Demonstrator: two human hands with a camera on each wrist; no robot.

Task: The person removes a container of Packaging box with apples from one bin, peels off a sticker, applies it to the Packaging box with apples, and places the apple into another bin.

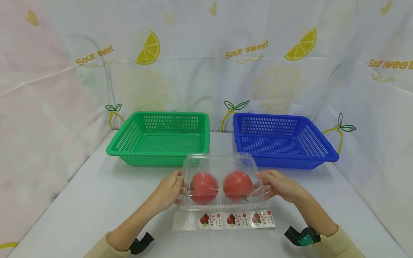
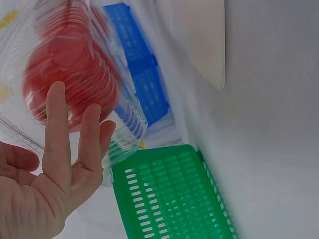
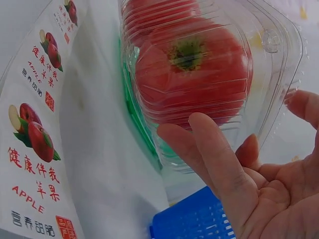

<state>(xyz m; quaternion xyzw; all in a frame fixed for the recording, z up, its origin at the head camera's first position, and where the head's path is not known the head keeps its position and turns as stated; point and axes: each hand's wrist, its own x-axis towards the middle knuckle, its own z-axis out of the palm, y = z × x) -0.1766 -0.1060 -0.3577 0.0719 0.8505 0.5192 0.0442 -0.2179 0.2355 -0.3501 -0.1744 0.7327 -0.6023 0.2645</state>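
Observation:
A clear plastic clamshell box with two round red apples inside is held up between both hands, tilted, over the white table. My left hand grips its left end, thumb near the top edge and fingers spread along the ribbed side in the left wrist view. On the opposite end, my right hand holds it between thumb and fingers; the right wrist view shows an apple's greenish-brown end through the plastic. Just in front of the box lies a strip of apple labels, its stickers printed with red apples and lettering.
Behind the box stand a green basket on the left and a blue basket on the right, both slotted plastic. A cloth backdrop with lemon prints hangs behind and beside the table.

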